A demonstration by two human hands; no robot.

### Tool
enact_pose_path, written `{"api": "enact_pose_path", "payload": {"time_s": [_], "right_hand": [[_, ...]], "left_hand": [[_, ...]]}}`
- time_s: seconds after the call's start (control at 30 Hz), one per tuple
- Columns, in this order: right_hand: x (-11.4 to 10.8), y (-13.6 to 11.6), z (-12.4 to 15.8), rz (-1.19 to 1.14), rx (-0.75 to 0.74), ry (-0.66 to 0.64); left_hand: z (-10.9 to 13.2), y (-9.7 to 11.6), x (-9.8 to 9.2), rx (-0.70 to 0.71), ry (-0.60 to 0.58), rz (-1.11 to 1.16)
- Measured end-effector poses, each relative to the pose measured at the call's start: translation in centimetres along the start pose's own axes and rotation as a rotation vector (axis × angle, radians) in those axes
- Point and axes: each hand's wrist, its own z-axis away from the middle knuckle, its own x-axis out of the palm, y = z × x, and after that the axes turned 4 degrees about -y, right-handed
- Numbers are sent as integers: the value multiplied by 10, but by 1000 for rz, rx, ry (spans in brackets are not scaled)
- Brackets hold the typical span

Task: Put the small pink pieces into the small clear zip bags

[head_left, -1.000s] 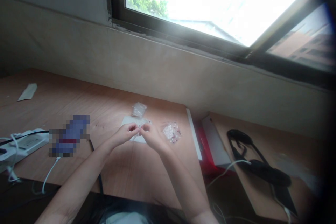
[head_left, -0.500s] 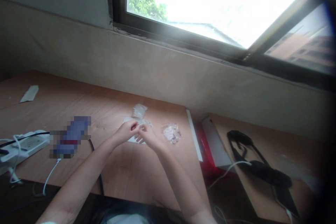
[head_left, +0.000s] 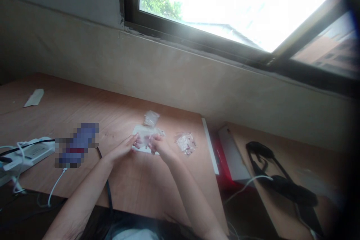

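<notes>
Both my hands are low at the middle of the wooden table (head_left: 118, 118), over a white sheet (head_left: 144, 138) with a clear plastic film on it. My left hand (head_left: 122, 149) lies with its fingertips on the sheet's left part. My right hand (head_left: 159, 148) curls down on the sheet's right part, a small gap between the hands. A small clear plastic bag (head_left: 151, 119) sits just beyond the sheet. Another clear bag (head_left: 185, 143), with reddish bits inside, lies to the right. Part of the sheet is hidden under my hands.
On the left are a white power strip (head_left: 28, 153) with cables and a pixelated object (head_left: 77, 145). A paper strip (head_left: 34, 98) lies far left. Right of the table's edge stand a red-and-white box (head_left: 232, 155) and a black strap (head_left: 281, 185) on a lower board.
My hands have parted and dropped onto the sheet; earlier their fingertips met just above it. The view has shifted slightly.
</notes>
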Motion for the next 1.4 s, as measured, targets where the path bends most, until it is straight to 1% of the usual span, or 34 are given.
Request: {"api": "enact_pose_path", "payload": {"time_s": [0.03, 0.07, 0.17, 0.2, 0.23, 0.27, 0.33, 0.4, 0.47, 0.57, 0.7, 0.87, 0.97, 1.03, 1.17, 1.27, 1.4], "right_hand": [[2, 2, -2, -19, 14, -8], [3, 5, -4, -20, 25, 13], [4, 18, -10, 8, 73, 198], [3, 23, -10, -2, 97, 243], [2, 27, -10, -24, 119, 255], [1, 31, -10, -52, 136, 232], [2, 38, -8, -90, 153, 135], [6, 44, -9, -81, 157, 74], [11, 50, -13, -60, 167, 81], [14, 57, -21, -48, 176, 127], [9, 62, -28, -42, 180, 144], [0, 65, -28, -95, 219, 125], [-3, 68, -29, -130, 226, 116], [-4, 70, -30, -146, 224, 108], [-8, 75, -31, -162, 220, 92], [-10, 77, -30, -180, 213, 84], [-12, 77, -29, -208, 211, 79]], "left_hand": [[-1, -4, -2, 3, -9, 5], [-2, -8, -4, 9, -12, -1], [-8, -21, -13, 14, 34, -19], [-10, -25, -16, 12, 61, -18], [-12, -29, -19, 9, 88, -16], [-13, -33, -22, 5, 115, -16], [-15, -39, -27, 0, 162, -17], [-15, -44, -29, -5, 198, -17], [-16, -48, -29, -15, 217, -23], [-15, -52, -30, -41, 235, -22], [-11, -49, -33, -53, 234, -3], [-1, -38, -32, -41, 199, 46], [1, -38, -32, -45, 169, 45], [0, -40, -33, -56, 159, 27], [-7, -42, -36, -87, 180, -15], [-12, -38, -37, -67, 167, -17], [-17, -30, -32, -35, 120, -28]]}}
